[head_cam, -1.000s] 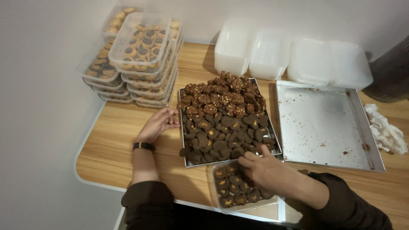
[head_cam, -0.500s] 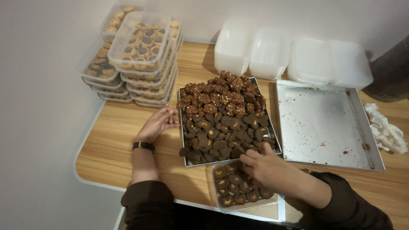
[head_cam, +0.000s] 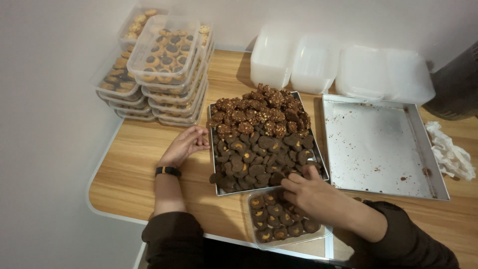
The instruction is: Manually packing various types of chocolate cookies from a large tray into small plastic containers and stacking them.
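**Hands at a tray of dark cookies**

The left hand (head_cam: pixel 185 145) is laid on the worktop (head_cam: pixel 139 164) beside the left rim of the cookie tray (head_cam: pixel 213 149), palm down, its fingers (head_cam: pixel 199 135) loosely curled together and touching the rim. The right hand (head_cam: pixel 311 194) is stretched over the tray's near edge, fingers slightly apart on the dark cookies (head_cam: pixel 259 149); whether 1 is gripped cannot be told. A clear container (head_cam: pixel 284 221), partly filled with cookies, is placed just below the tray, under that hand.

The worktop is pale wood with a white edge, set against a white wall. Stacked filled containers (head_cam: pixel 159 69) are seen at the far left, empty white tubs (head_cam: pixel 318 65) at the back, and an empty metal tray (head_cam: pixel 378 144) to the right.

The cookie tray's long axis is directed away from the person, slightly tilted.
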